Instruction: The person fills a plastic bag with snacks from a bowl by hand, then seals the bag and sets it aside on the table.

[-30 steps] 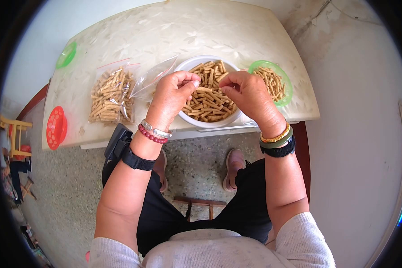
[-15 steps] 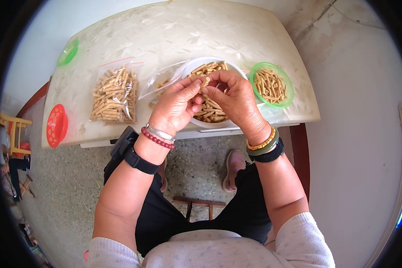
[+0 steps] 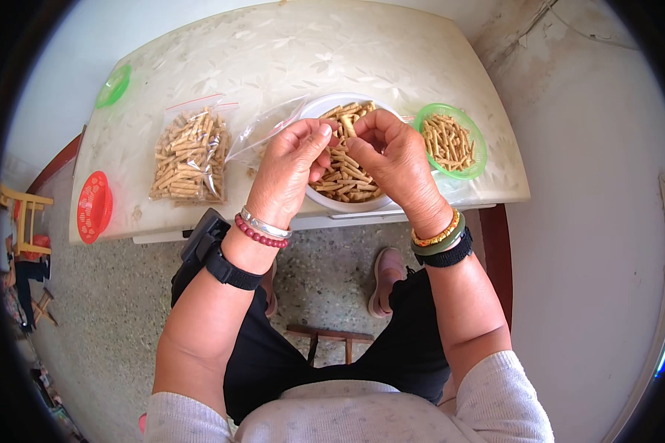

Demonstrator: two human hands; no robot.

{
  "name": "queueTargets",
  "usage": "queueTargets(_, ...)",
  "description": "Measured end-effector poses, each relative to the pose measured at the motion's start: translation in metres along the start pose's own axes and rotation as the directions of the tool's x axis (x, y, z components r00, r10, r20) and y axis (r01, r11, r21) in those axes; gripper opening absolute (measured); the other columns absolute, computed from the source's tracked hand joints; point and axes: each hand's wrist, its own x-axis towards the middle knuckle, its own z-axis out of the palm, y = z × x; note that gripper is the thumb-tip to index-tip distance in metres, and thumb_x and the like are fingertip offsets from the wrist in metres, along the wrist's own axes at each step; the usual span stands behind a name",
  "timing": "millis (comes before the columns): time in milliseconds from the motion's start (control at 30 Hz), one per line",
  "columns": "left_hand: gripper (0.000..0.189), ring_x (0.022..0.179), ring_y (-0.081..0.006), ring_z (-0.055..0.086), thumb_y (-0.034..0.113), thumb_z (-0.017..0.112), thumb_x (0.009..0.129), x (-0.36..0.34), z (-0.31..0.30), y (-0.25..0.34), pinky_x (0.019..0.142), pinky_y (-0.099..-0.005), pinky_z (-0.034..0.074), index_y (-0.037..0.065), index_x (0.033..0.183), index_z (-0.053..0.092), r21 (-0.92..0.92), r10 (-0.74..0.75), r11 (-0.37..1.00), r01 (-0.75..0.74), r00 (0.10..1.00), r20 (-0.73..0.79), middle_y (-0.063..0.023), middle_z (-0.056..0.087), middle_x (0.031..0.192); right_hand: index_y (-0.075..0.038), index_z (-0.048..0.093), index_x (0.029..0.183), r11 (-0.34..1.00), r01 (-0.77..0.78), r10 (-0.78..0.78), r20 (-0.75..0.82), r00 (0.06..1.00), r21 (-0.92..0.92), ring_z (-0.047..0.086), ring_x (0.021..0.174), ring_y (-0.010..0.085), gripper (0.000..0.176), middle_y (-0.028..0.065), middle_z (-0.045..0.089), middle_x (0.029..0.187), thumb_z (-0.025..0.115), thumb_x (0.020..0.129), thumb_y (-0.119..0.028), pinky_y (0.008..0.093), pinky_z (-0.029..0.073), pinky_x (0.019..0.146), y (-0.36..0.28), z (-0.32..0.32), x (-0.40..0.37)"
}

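1. Right hand [image 3: 395, 159] pinches one stick [image 3: 349, 127] over the bowl [image 3: 351, 207]; left hand [image 3: 288, 166] curls alongside (whether gripping, I cannot tell).
2. Left of the bowl, one bag [image 3: 188, 159] looks filled.
3. Many loose sticks [image 3: 341, 181] lie unbagged inside the bowl.

Tan, short and slender, like cut sticks [image 3: 349, 176]. Lie heaped at all angles in a round white bowl [image 3: 347, 207]. Also fill a clear bag [image 3: 191, 156] on the desk [image 3: 273, 52] to the left and a green basket [image 3: 484, 150] to the right. Pinched singly above the bowl by the right hand [image 3: 404, 159].
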Motion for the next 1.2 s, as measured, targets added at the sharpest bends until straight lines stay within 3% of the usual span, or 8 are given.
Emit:
queueTargets(133,0.023,0.066,-0.0032,0.050,0.026,0.060,0.097,-0.002,0.005,0.006,0.054,-0.0177,0.037,0.005,0.106,0.063,0.028,0.026,0.999,-0.026,1.000,-0.005,0.0012,0.060,0.086,-0.003,0.066,0.087,0.947,0.115,-0.126,-0.017,0.992,-0.300,0.062,0.065,0.0174,0.012,0.0100,0.067,0.076,0.069,0.079,-0.010,0.0293,0.050,0.061,-0.012,-0.003,-0.003)
queueTargets(367,0.021,0.065,-0.0041,0.050,0.024,0.059,0.097,0.001,0.001,-0.002,0.053,-0.0182,0.037,0.005,0.105,0.063,0.024,0.021,0.999,-0.022,0.999,0.046,0.0014,0.060,0.083,-0.002,0.066,0.088,0.960,0.134,-0.140,-0.008,0.990,-0.244,0.060,0.064,0.0168,0.013,0.0094,0.066,0.077,0.070,0.078,-0.010,0.0289,0.049,0.060,-0.014,-0.004,-0.005)
queueTargets(433,0.020,0.066,-0.0048,0.051,0.023,0.058,0.097,0.001,0.000,-0.003,0.053,-0.0185,0.037,0.006,0.106,0.062,-0.095,-0.072,0.992,0.081,0.993,0.092,0.0020,0.059,0.083,-0.003,0.066,0.088,0.985,0.123,-0.128,-0.034,0.991,-0.123,0.055,0.061,0.0130,0.014,0.0059,0.062,0.074,0.072,0.078,-0.010,0.0270,0.047,0.058,-0.009,-0.002,-0.004)
queueTargets(533,0.018,0.067,-0.0052,0.052,0.023,0.057,0.098,0.001,-0.001,-0.007,0.053,-0.0188,0.037,0.007,0.105,0.062,-0.165,-0.114,0.977,0.137,0.984,0.139,0.0026,0.058,0.083,-0.003,0.065,0.087,0.986,0.136,-0.137,-0.007,0.991,-0.093,0.050,0.060,0.0099,0.014,0.0029,0.058,0.072,0.073,0.077,-0.009,0.0252,0.045,0.056,-0.010,-0.004,-0.004)
queueTargets(967,0.020,0.068,-0.0039,0.052,0.027,0.055,0.099,-0.002,-0.002,-0.004,0.052,-0.0189,0.038,0.008,0.100,0.062,-0.146,-0.094,0.982,0.122,0.978,0.188,0.0045,0.056,0.082,-0.003,0.064,0.086,0.986,0.147,-0.147,0.002,0.989,-0.085,0.052,0.063,0.0097,0.014,0.0031,0.060,0.075,0.073,0.077,-0.009,0.0250,0.046,0.059,-0.012,-0.001,-0.004)
queueTargets(1200,0.012,0.068,-0.0049,0.051,0.018,0.059,0.096,-0.004,-0.003,-0.001,0.054,-0.0185,0.038,0.007,0.100,0.061,-0.144,-0.072,0.985,0.091,0.989,0.131,0.0039,0.056,0.082,-0.003,0.067,0.094,0.983,0.157,-0.156,0.018,0.988,-0.099,0.052,0.064,0.0101,0.018,0.0031,0.061,0.076,0.073,0.078,-0.009,0.0253,0.047,0.060,-0.012,0.000,-0.004)
